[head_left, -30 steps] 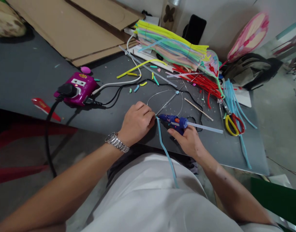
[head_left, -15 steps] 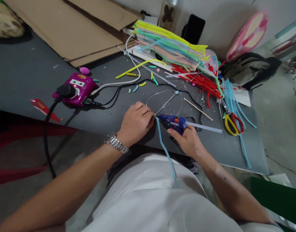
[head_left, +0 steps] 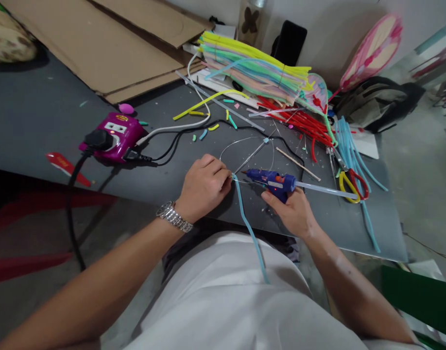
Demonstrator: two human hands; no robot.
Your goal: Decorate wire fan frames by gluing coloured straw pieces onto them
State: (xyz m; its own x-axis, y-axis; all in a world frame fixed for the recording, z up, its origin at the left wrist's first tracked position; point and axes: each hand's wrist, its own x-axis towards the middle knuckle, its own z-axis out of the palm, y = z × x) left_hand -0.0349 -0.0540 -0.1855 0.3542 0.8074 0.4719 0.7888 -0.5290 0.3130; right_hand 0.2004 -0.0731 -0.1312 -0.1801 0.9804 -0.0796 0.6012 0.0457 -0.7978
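Head view: two bare hands are over one grey worktop [head_left: 161, 182]. The left hand [head_left: 206, 184] has its grip pinched closed on the upper end of one light-blue strip [head_left: 249, 224], at the near end of one wire frame [head_left: 249, 159]; the strip's rest hangs down before the person's shirt [head_left: 237, 311]. The right hand [head_left: 294, 211] has its grip wrapped around one blue glue gun [head_left: 272, 181], its nozzle near the left fingertips but apart from them. One clear glue stick [head_left: 317, 187] juts from the gun's back. Beyond lie one wooden stick [head_left: 298, 164], one pair of scissors [head_left: 349, 173], one purple power block [head_left: 126, 138], and red strips [head_left: 303, 121] too tangled to count.
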